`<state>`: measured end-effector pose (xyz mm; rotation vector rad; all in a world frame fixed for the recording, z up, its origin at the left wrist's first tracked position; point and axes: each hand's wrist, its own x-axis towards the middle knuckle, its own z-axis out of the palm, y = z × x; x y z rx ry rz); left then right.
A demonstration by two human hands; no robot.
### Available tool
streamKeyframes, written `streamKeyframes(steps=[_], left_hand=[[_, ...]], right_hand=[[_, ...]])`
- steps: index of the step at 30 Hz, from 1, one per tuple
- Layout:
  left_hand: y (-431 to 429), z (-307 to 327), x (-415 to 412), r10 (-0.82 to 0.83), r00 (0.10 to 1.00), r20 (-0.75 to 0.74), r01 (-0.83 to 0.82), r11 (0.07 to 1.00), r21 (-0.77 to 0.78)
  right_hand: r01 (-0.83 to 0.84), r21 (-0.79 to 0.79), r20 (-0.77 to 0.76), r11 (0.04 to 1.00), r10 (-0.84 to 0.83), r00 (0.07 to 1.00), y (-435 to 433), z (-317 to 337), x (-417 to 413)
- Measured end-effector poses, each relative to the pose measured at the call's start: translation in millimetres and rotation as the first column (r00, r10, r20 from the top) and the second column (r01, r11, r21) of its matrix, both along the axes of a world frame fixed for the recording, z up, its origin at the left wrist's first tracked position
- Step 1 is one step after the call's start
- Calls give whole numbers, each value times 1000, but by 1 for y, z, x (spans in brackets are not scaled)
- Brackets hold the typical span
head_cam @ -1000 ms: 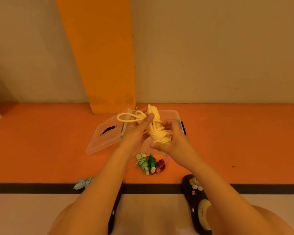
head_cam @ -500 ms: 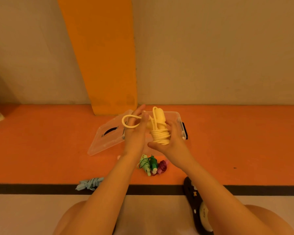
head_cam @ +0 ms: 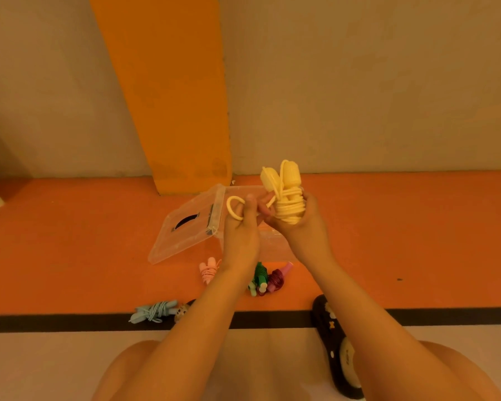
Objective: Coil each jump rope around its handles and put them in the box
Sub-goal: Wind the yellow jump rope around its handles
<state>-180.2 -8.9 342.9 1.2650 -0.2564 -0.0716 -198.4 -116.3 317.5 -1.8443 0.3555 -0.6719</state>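
A yellow jump rope [head_cam: 287, 195] is wound round its two upright handles. My right hand [head_cam: 302, 227] grips this bundle from below, above the clear plastic box [head_cam: 275, 247]. My left hand [head_cam: 242, 230] pinches the rope's last loose loop, which sticks out to the left of the bundle. The box's clear lid [head_cam: 185, 227] hangs open to the left. On the orange floor lie coiled ropes: a pink one [head_cam: 208, 270], a green one [head_cam: 259, 277], a maroon one [head_cam: 276, 280] and a light blue one [head_cam: 154, 311].
An orange pillar [head_cam: 168, 91] rises against the beige wall behind the box. A black stripe [head_cam: 41, 322] crosses the floor near me. Black slippers [head_cam: 334, 348] and my knees fill the bottom of the view.
Both hands lifted the yellow bundle up and to the right. The free loop in my left hand has grown shorter. The view shifted, so the pink and light blue ropes show more fully.
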Motion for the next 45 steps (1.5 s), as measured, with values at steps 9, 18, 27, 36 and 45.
streamKeyframes(steps=[9, 18, 27, 36, 45], left_hand=[[12, 8, 25, -110, 972, -208, 58, 969, -241], [30, 42, 51, 58, 993, 103, -83, 962, 261], [39, 42, 37, -291, 955, -61, 290, 868, 403], [49, 26, 67, -367, 920, -134, 390, 838, 381], [34, -44, 106, -292, 949, -121, 312, 807, 502]], right_hand=[[-132, -67, -39, 989, 129, 991, -15, 2, -2], [-155, 135, 29, 979, 152, 988, -21, 27, -8], [-292, 169, -53, 942, 304, 951, -6, 48, -15], [-374, 338, -120, 863, 434, 893, -1, 35, 6], [-341, 473, -328, 813, 521, 788, -16, -13, 62]])
